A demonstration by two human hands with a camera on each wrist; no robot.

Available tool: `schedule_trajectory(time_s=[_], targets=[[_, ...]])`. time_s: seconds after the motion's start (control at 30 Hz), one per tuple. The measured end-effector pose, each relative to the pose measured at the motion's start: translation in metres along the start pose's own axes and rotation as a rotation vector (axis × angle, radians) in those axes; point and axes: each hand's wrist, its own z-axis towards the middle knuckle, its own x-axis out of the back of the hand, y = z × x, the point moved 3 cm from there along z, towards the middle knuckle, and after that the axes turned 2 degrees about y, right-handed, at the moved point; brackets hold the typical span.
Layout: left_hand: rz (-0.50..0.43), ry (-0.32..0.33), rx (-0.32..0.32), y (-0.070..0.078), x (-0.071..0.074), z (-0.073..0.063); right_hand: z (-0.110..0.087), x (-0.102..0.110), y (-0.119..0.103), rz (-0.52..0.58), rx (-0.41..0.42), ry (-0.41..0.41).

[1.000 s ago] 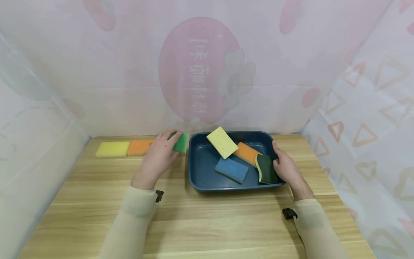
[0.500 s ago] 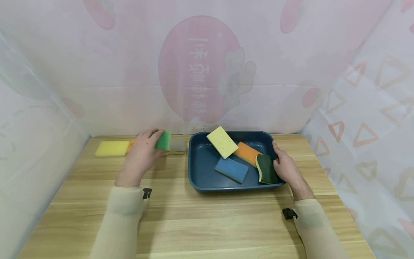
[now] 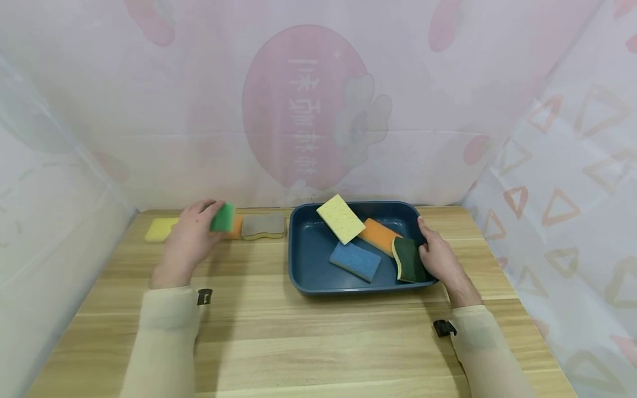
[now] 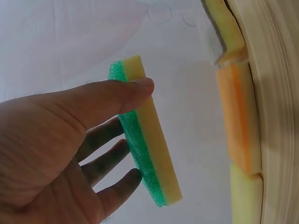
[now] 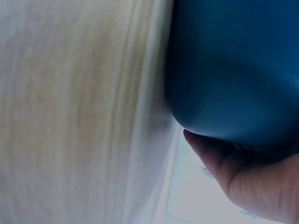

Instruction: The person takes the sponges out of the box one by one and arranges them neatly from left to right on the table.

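My left hand pinches a green-and-yellow sponge between thumb and fingers, held up over the row of sponges at the table's back left. That row has a yellow sponge, an orange sponge partly hidden behind the hand, and a grey sponge with a wavy side. My right hand grips the right wall of a dark blue basin, thumb at the rim. In the basin lie a pale yellow sponge, an orange sponge, a blue sponge and a dark green sponge.
The wooden table ends at the back against a pink printed cloth. Cloth walls also stand on both sides. The basin sits at the back, right of the grey sponge.
My left hand has moved left along the row with the green sponge, uncovering the grey sponge and part of the orange one. My right hand and the basin stay in place.
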Motion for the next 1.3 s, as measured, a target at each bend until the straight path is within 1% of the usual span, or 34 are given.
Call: schedule_trajectory(time_s=[0.37,0.47,0.57,0.77,0.87,1.1,1.23,1.3], targets=[[0.004,-0.027,0.054,-0.036,0.01,-0.014,0.0,-0.001,0.0,0.0,0.001,0.0],[0.003,-0.033,0.06,-0.045,0.012,-0.018,0.001,-0.001,-0.001,0.003,0.003,-0.002],[0.005,-0.055,0.068,-0.055,0.015,-0.021,0.001,-0.001,-0.001,0.003,0.004,-0.004],[0.02,-0.131,0.102,-0.072,0.016,-0.027,0.001,-0.001,0.0,-0.002,0.001,-0.005],[0.013,-0.153,0.115,-0.078,0.017,-0.032,0.0,0.001,0.001,-0.001,0.0,-0.002],[0.012,-0.161,0.112,-0.092,0.022,-0.043,-0.001,0.003,0.001,0.0,0.004,0.004],[0.014,-0.195,0.133,-0.098,0.024,-0.05,-0.001,0.001,0.001,0.01,0.003,-0.003],[0.024,-0.208,0.129,-0.101,0.025,-0.053,-0.001,0.001,0.001,0.018,0.0,-0.011]])
